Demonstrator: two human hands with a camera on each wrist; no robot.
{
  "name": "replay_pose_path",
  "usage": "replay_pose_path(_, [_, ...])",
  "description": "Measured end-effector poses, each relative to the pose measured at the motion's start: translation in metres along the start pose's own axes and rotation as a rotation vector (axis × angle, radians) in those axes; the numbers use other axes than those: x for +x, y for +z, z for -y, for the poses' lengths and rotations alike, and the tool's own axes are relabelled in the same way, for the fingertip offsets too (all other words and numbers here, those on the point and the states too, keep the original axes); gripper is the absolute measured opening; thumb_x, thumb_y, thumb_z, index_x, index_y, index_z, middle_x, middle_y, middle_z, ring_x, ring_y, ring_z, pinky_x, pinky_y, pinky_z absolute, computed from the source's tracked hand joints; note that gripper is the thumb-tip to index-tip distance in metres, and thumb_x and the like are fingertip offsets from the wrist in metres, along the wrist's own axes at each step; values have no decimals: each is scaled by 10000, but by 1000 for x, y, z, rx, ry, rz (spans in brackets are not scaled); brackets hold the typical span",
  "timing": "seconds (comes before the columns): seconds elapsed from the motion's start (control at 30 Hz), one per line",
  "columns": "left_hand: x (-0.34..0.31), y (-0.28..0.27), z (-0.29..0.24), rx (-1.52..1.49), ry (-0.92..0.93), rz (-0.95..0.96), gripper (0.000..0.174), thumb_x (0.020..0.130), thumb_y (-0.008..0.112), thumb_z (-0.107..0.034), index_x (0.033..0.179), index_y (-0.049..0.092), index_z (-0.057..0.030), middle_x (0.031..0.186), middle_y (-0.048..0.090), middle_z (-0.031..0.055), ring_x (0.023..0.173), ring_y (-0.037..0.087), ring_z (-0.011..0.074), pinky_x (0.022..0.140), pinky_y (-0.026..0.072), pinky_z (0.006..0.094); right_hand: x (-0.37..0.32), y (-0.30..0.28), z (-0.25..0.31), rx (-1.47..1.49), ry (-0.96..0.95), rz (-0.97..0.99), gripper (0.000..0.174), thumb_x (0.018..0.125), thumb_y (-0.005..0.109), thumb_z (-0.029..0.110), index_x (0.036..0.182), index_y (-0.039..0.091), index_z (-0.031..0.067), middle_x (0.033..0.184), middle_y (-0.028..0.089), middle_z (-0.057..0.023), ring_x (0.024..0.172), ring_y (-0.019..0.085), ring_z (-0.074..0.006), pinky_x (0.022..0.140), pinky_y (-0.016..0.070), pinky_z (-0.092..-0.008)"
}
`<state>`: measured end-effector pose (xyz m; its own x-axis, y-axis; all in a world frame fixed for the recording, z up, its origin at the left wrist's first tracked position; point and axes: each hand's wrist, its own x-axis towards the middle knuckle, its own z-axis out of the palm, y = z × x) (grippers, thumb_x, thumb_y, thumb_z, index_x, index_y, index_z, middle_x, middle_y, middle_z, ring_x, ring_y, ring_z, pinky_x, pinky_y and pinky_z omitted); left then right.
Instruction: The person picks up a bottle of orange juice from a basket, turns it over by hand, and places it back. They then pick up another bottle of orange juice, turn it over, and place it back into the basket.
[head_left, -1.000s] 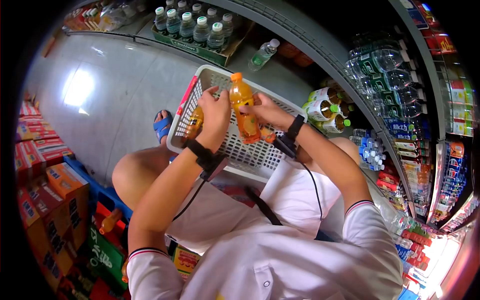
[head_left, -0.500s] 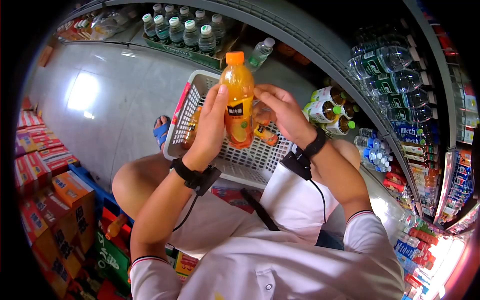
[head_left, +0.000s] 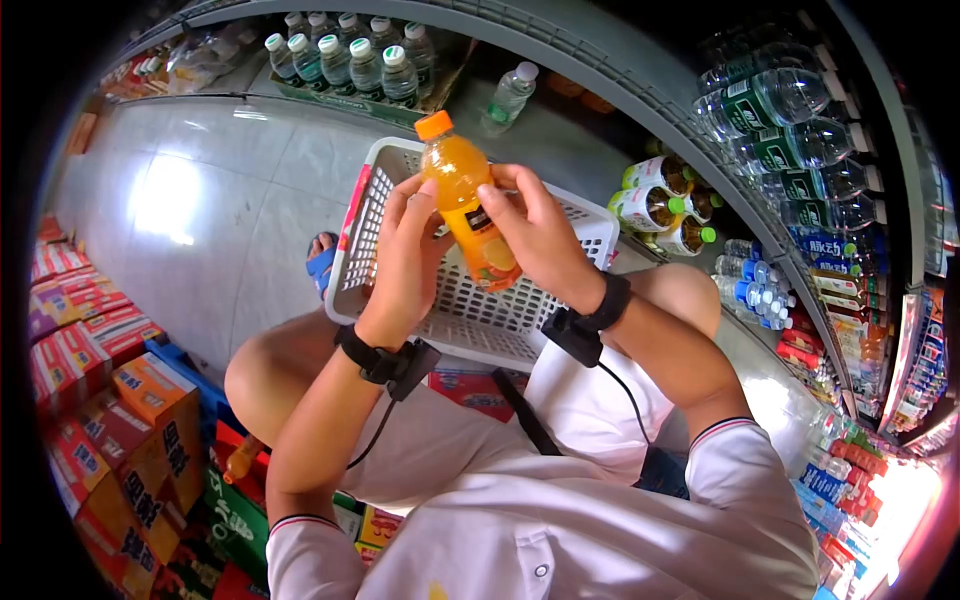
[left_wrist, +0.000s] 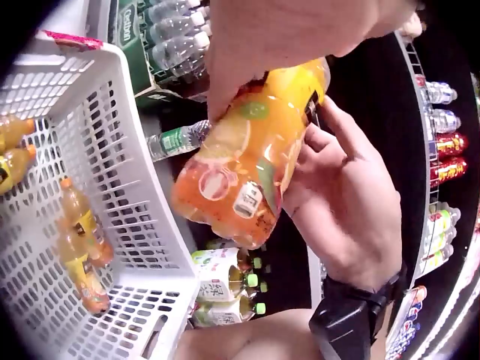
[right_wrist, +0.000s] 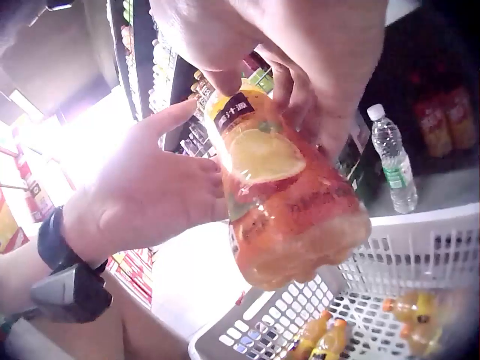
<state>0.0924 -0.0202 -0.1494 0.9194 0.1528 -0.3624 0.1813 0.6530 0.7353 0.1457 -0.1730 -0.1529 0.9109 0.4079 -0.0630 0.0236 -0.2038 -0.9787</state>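
Observation:
An orange juice bottle with an orange cap is held in both hands above the white basket. It leans, its cap toward the upper left in the head view. My left hand grips its left side, thumb near the shoulder. On the other side my right hand holds it with the thumb over the front near the label. In the left wrist view, the bottle's orange base faces the camera. Several smaller-looking juice bottles lie inside the basket.
A water bottle stands alone behind the basket, beside a carton of water bottles. Green-capped tea bottles sit to the right, below shelves of drinks. Stacked drink boxes stand at the left. The person's bent legs flank the basket.
The bottle first rose toward the head camera, then tilted with its cap to the left. My right hand shifted inward onto the bottle's front; the left hand stayed on its left side.

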Motion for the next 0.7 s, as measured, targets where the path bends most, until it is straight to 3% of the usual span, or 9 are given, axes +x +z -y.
replay_pose_path(0.1, [-3,-2,-6,-43,-21,122,440,1010,518,-272,1380,450,-42,1332,538,100,1210,521,212,1048,416,428,6,-8,1,78,42,-39,331,1053,479,267,1213,563,-10,1096,633,-58,980,585,-123,909,473,-274])
replay_pose_path(0.13, [-4,-2,-8,-40,-25,158,464,1011,514,-277,1403,443,-40,1353,525,108,1224,515,218,1051,417,426,7,-11,5,28,20,-96,328,1062,435,269,1165,592,0,1060,646,-56,964,604,-115,883,486,-268])
replay_pose_path(0.23, [-5,0,-7,25,-39,246,528,1010,505,-291,1463,411,-37,1416,482,132,1272,494,238,1063,417,423,13,-21,-12,280,153,-96,307,1058,410,240,1137,603,14,1075,653,-62,946,627,-118,844,511,-281])
replay_pose_path(0.27, [-5,-1,-5,53,-42,270,548,1010,502,-296,1482,398,-38,1437,467,139,1289,486,246,1067,417,423,10,-20,-17,399,208,-167,338,1038,388,225,1060,607,-32,984,651,-114,859,606,-186,795,490,-332])
replay_pose_path(0.37, [-5,-5,-2,113,-6,297,571,1008,498,-305,1498,383,-36,1466,444,149,1325,462,258,1066,424,418,7,-17,-12,597,313,-168,339,1041,389,241,1063,622,-4,998,659,-79,870,605,-133,785,495,-307])
replay_pose_path(0.4, [-6,-4,-2,127,3,282,562,1007,489,-318,1480,411,-25,1462,454,149,1304,485,260,1069,420,405,7,-17,-10,588,276,-124,352,1061,371,280,1182,590,32,1079,663,-64,917,653,-132,809,552,-315])
replay_pose_path(0.6, [-3,-4,-5,232,81,300,529,1007,457,-335,1429,489,-17,1391,531,136,1234,544,241,1042,416,363,3,-15,8,756,382,-107,480,1055,366,460,1232,570,63,1059,663,-80,886,665,-167,763,573,-350])
replay_pose_path(0.7, [-1,-3,-6,272,101,273,506,1007,446,-329,1396,521,-14,1342,569,127,1201,562,220,1004,424,345,4,-20,12,859,459,4,550,1033,356,544,1231,574,79,1014,677,-79,885,666,-161,769,556,-336])
